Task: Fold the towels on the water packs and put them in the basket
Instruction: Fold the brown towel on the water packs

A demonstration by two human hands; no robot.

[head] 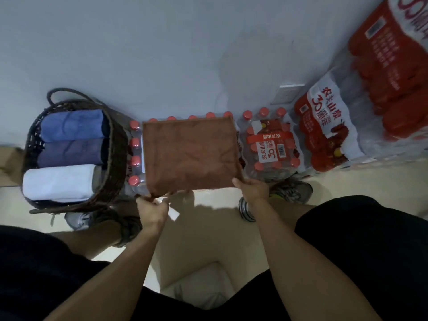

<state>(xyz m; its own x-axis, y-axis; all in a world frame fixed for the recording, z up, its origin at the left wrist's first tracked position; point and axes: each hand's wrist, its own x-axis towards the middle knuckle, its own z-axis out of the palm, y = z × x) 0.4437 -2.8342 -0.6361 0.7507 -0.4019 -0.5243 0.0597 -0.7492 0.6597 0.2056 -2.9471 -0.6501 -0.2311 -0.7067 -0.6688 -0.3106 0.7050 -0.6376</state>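
Left hand [151,206]: I see its fingers pinching the near-left corner of the brown folded microfibre towel [191,156].
Right hand [251,187]: fingers grip the near-right corner.
Towel: flat on the red-capped water pack [135,158].

One basket [111,158] holds three folded towels [69,154]. One brown towel [190,154] lies on the water packs [271,149], four in view

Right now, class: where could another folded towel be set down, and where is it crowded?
Free: bare floor between the shoes, and the smaller water pack right of the brown towel. Crowded: the basket, filled by three rolled towels.
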